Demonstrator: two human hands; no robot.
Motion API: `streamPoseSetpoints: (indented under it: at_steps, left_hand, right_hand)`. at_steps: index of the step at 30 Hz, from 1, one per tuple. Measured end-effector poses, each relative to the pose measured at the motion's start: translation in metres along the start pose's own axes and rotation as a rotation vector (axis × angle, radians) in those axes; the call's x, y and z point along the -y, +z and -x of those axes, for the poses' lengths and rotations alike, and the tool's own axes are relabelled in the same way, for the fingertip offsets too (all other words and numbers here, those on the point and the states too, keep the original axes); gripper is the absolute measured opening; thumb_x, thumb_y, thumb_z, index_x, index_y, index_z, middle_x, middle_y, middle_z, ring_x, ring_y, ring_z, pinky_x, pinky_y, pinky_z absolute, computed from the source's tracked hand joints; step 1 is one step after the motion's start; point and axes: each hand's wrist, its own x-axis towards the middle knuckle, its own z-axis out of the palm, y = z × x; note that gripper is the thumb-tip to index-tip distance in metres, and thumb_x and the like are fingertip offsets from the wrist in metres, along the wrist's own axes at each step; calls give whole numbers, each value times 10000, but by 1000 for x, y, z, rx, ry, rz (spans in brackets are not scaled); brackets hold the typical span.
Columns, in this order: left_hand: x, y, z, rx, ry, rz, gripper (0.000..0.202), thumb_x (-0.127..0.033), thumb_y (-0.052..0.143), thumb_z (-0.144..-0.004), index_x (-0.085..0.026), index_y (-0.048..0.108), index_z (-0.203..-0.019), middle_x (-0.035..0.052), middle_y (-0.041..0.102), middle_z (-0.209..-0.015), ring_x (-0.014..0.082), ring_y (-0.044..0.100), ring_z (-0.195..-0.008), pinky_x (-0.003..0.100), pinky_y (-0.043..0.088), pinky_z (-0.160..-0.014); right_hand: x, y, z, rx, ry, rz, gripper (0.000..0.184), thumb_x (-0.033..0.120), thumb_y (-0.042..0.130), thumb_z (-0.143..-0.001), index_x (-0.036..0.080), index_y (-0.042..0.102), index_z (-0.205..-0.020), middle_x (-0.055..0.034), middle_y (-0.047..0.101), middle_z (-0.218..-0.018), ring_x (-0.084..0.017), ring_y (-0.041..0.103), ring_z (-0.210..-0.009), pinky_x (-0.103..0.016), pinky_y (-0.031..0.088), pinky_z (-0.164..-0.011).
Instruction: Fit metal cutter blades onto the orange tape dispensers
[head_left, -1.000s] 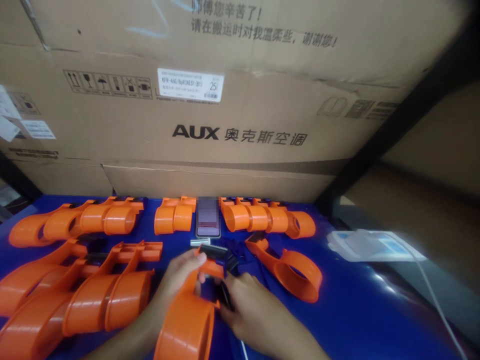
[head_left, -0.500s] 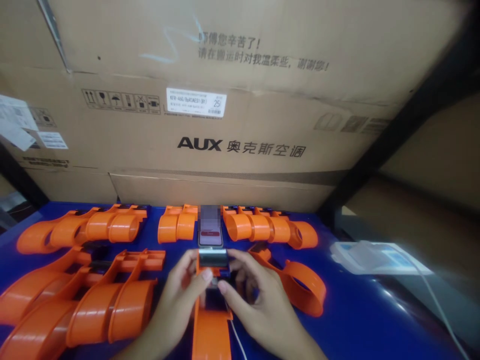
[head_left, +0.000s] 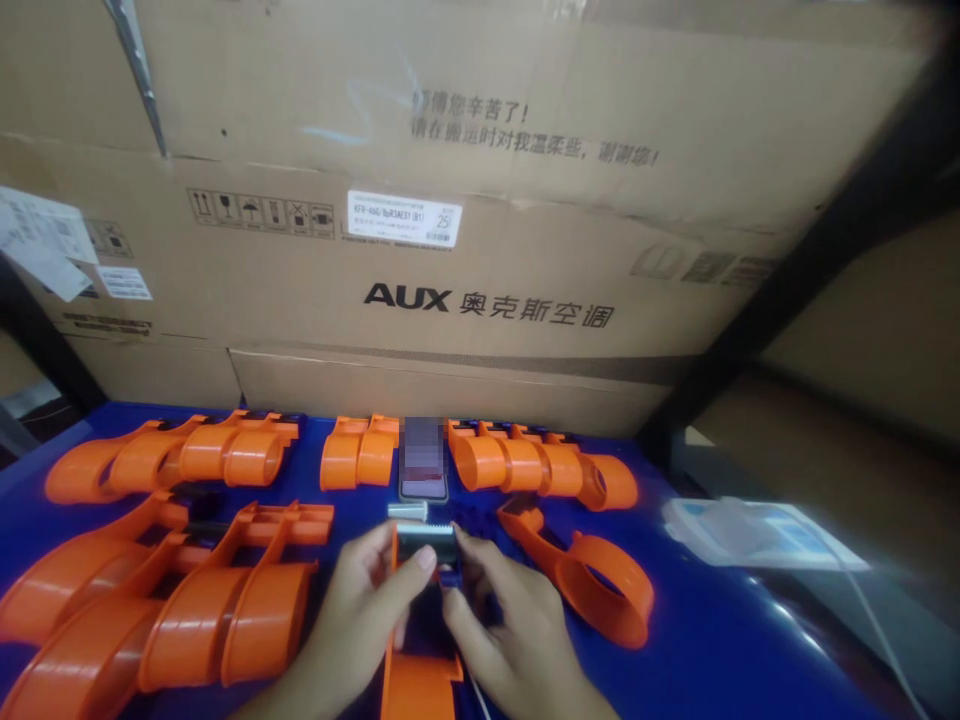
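Observation:
An orange tape dispenser (head_left: pixel 420 690) stands between my hands, its toothed blade and dark front plate facing me at the top. My left hand (head_left: pixel 367 600) is closed on the left side of its head, thumb pressed across the dark plate. From the right, my right hand (head_left: pixel 506 610) grips the same head, its curled fingers partly hidden behind the dispenser. Just beyond the blade is a small shiny silver piece (head_left: pixel 407 512); what it is cannot be made out. One more orange dispenser (head_left: pixel 600 580) lies on its side to the right of my right hand.
Several orange dispensers (head_left: pixel 187 625) stand in rows on the blue tabletop (head_left: pixel 720 640). A phone (head_left: pixel 424 490) lies behind my hands. A large cardboard box (head_left: pixel 487 230) walls off the back. White-and-blue packets (head_left: pixel 757 530) and a white cable (head_left: pixel 870 610) are at right.
My left thumb has slid up onto the dark plate. The dispenser's head sits slightly lower in view, and the silver piece now shows behind it. The whole view has shifted slightly.

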Motion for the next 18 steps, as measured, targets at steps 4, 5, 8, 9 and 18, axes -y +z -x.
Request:
streamPoseSetpoints:
  at_steps: [4, 5, 8, 9, 18]
  left_hand:
    - [1, -4, 0, 24, -3, -26, 350, -511, 683, -894, -168, 657, -824, -72, 465, -509, 49, 372, -375, 168, 305, -389]
    - [1, -5, 0, 30, 0, -28, 354, -512, 680, -897, -168, 655, -815, -74, 460, -499, 46, 364, -368, 167, 296, -384]
    - [-1, -5, 2, 48, 8, -19, 344, -506, 680, -900, -166, 674, -849, -79, 458, -474, 41, 340, -352, 163, 267, -374]
    - [-1, -4, 2, 52, 8, -10, 342, -504, 684, -898, -165, 680, -863, -79, 462, -468, 40, 335, -350, 162, 261, -373]
    - [3, -4, -7, -29, -29, 128, 395, -558, 706, -851, -163, 692, -853, -77, 463, -384, 48, 326, -303, 174, 231, -365]
  right_hand:
    - [0, -1, 1, -2, -42, -32, 352, 156, 541, -941, 151, 554, -1292, -32, 720, -790, -155, 673, -584, -248, 547, -534]
    - [1, -1, 1, -6, -56, -41, 354, 152, 538, -940, 152, 550, -1293, -25, 715, -780, -152, 667, -574, -249, 548, -539]
    - [2, -2, 1, -16, -77, -69, 358, 137, 533, -935, 155, 544, -1292, -11, 699, -767, -141, 649, -554, -242, 546, -546]
    - [2, -2, 1, -16, -78, -76, 358, 136, 534, -933, 156, 546, -1290, -9, 696, -767, -139, 646, -552, -239, 544, -544]
    - [-2, -1, -4, 38, 48, -123, 385, 219, 613, -956, 183, 597, -1339, -20, 714, -817, -154, 666, -627, -254, 569, -592]
